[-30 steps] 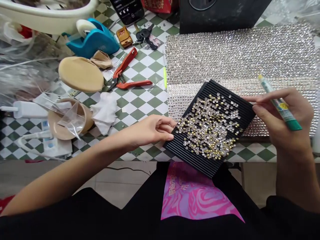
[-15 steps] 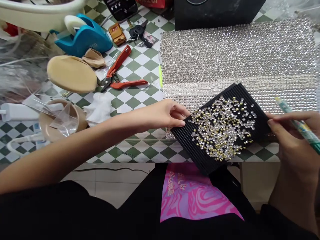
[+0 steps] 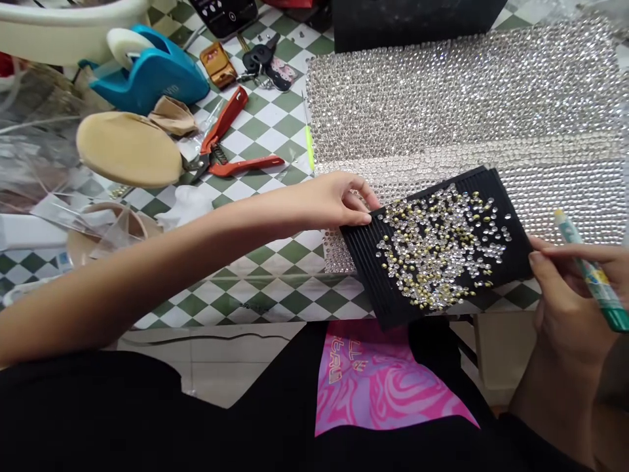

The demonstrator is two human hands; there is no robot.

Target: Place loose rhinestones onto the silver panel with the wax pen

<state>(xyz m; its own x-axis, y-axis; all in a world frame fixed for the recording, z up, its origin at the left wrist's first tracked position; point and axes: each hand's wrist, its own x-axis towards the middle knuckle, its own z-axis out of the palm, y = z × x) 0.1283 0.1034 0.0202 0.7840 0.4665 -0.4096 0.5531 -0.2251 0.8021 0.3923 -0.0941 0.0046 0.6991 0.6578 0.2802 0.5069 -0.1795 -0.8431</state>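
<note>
A black ridged tray (image 3: pixel 363 272) hangs tilted over the table's front edge, between my two hands. Loose rhinestones (image 3: pixel 437 249), clear with some gold backs, are spread over its grooves. My left hand (image 3: pixel 351 200) pinches its left corner between thumb and fingers. At the tray's right edge, my right hand (image 3: pixel 572 288) grips with thumb and fingertips. A green-and-white pen-like stick (image 3: pixel 592 272) with a yellowish tip also rests in my right hand. Behind and partly under the tray lies a sheet of rhinestone mesh (image 3: pixel 442 98) in silvery rows.
Red-handled pruning pliers (image 3: pixel 228 128), a beige oval pad (image 3: pixel 130 147), a blue tape dispenser (image 3: pixel 152 72) and keys (image 3: pixel 260 59) lie to the left on the checkered tablecloth (image 3: pixel 289 255). A black box (image 3: pixel 413 23) stands behind the mesh.
The tray has turned slightly counterclockwise, its lower corner shifting left and up. My left hand has risen a little, and my right hand has dropped slightly. The view has shifted somewhat.
</note>
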